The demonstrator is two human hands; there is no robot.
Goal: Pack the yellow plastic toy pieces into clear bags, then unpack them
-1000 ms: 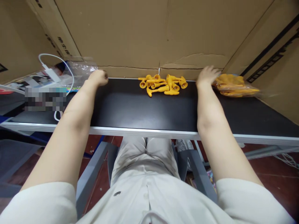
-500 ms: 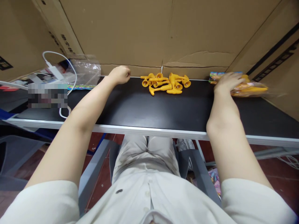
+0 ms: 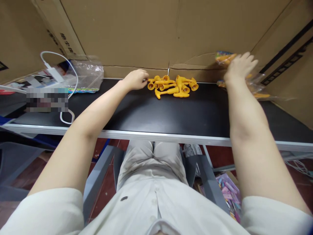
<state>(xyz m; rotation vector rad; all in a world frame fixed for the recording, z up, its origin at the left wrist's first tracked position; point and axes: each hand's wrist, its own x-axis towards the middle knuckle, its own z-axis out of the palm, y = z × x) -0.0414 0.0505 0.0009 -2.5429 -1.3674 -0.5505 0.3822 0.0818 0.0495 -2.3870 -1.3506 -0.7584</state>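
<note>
Seated person at a black tabletop (image 3: 171,114) backed by a cardboard wall (image 3: 146,32). A pile of yellow toy trumpets (image 3: 173,87) lies at the far edge, its long axis running left to right. The left hand (image 3: 135,79), curled narrow, is the nearer, its fingertips just touching the pile's left end; the pile extends rightward from it. The right hand (image 3: 241,67), well apart from the pile, spreads its fingers wide over a clear bag of the same toys (image 3: 258,89); whether it grips the bag is hidden. A second clear bag (image 3: 86,73) lies far left, contents unclear.
</note>
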